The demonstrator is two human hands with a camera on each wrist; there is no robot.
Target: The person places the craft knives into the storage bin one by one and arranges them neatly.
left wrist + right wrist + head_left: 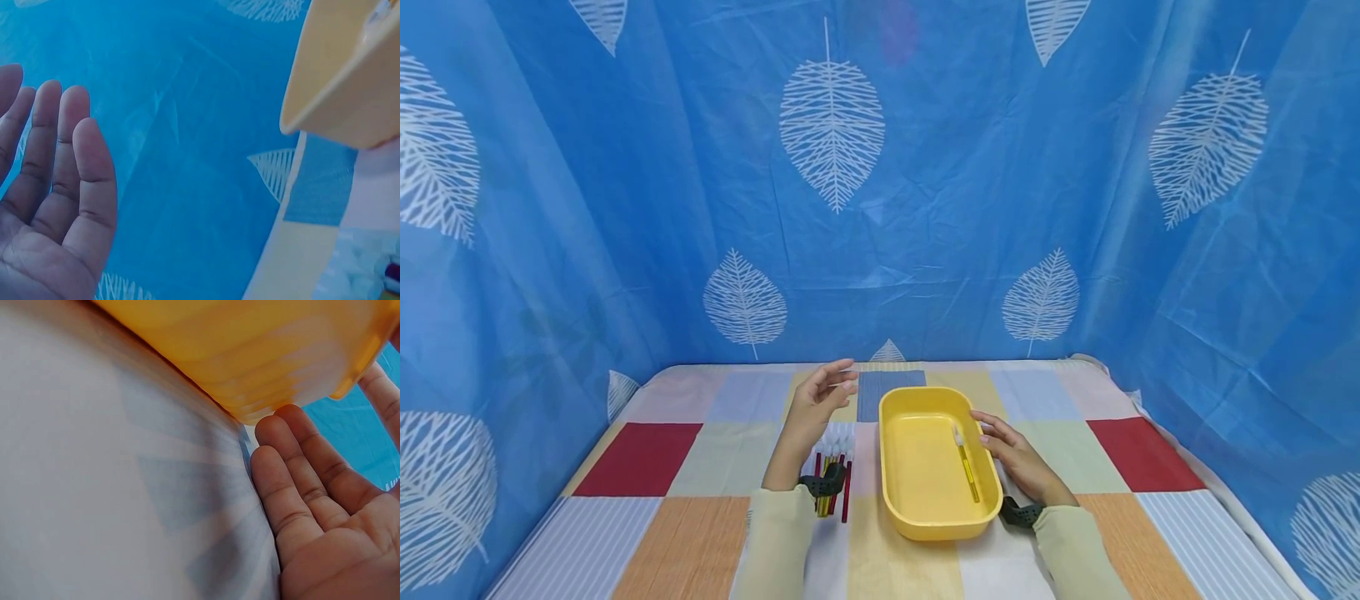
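A yellow oblong tray (895, 492) stands on the patchwork table, with one yellow brush (966, 462) lying inside near its right wall. My right hand (1011, 450) rests open beside the tray's right rim, its fingertips (284, 425) against the tray's outer wall (262, 356). Raised above the table left of the tray, my left hand (820, 400) is open and holds nothing; its palm and straight fingers (75, 156) show in the left wrist view. Below that hand lies a bunch of red and yellow brushes (835, 475) with white tips.
The checked tablecloth (700, 467) covers the table, with bare cloth on both sides of the tray. A blue leaf-print curtain (925, 208) closes in the back and both sides. The tray's corner (337, 94) shows in the left wrist view.
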